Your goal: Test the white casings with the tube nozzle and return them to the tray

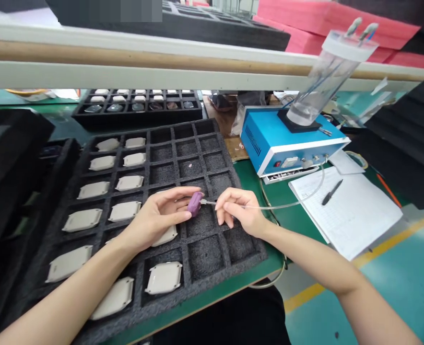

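So the block (194,205) is a little purple thing, chunky with flat facets, a shade lighter where it catches the light, and there's just one of it. It's up in the air over the tray (206,256), right of the tray's middle and a bit nearer its front edge than its back. Left hand (159,213) has it pinched by the ends of thumb and forefinger, the other fingers half curled behind. Right hand (247,218) is loosely curled, thumb and forefinger closed on the tube (284,207), other fingers bent and a little apart; how hard they squeeze, I can't tell.

One tube, thin and clear, with one pale tip (203,201) right up against the block. The far end runs to the front of the one blue box (262,134) near the back right of the counter (248,175), and one clear cylinder (323,76) stands on top of that.

Count on the plates (164,278): I get thirteen showing, off-white with small lugs at the corners, a few partly behind the left hand and arm. Second tray (136,119) at the counter's back has six dark discs (138,107) along its front row. One pen (332,192) lies on the paper (359,218) at the counter's right edge.
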{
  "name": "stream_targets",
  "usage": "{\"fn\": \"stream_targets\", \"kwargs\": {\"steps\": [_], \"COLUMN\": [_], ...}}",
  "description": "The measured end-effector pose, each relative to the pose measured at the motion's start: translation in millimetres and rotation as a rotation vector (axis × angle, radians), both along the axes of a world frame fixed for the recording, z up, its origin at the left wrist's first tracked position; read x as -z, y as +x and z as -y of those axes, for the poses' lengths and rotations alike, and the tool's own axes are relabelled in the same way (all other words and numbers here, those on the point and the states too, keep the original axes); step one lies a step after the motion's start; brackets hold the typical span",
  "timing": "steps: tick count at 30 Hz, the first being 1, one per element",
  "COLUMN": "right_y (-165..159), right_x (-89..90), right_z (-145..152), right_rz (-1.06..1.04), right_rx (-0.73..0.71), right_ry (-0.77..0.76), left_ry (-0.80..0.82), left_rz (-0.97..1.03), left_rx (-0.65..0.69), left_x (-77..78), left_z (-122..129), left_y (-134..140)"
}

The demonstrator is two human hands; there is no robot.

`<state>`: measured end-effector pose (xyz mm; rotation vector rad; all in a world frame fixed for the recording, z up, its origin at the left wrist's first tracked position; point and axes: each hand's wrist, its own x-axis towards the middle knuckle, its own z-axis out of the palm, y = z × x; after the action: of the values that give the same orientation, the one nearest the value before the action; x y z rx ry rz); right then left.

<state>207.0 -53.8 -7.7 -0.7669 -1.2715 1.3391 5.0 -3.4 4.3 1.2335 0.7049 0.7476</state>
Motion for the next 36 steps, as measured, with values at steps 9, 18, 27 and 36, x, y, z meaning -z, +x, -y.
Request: {"fn": "stream_targets", "kwargs": {"steps": [9,18,27,36], "right_y": [0.3,0.8,0.2,1.1], "right_x": [1.2,1.1,2.1,1.2], "right_z": [0.0,0.3,-0.1,0.3], "right_rz": [-0.012,-0.008,-0.009,-0.012], "right_rx": [-0.011,-0.013,-0.011,-0.01], "right_ry": [0.016,0.013,0.003,0.0], "left_ry": [-0.017,-0.023,-0.015,-0.022], "left_rz": [0.02,0.011,0.019,0.022], "left_rx": [-0.033,-0.023,-0.017,-0.009], "left_x": [-4.5,-4.5,-3.1,-3.6], "left_z": [2.4,2.8,2.7,2.2], "left_y": [3.1,2.3,2.1,2.3]}}
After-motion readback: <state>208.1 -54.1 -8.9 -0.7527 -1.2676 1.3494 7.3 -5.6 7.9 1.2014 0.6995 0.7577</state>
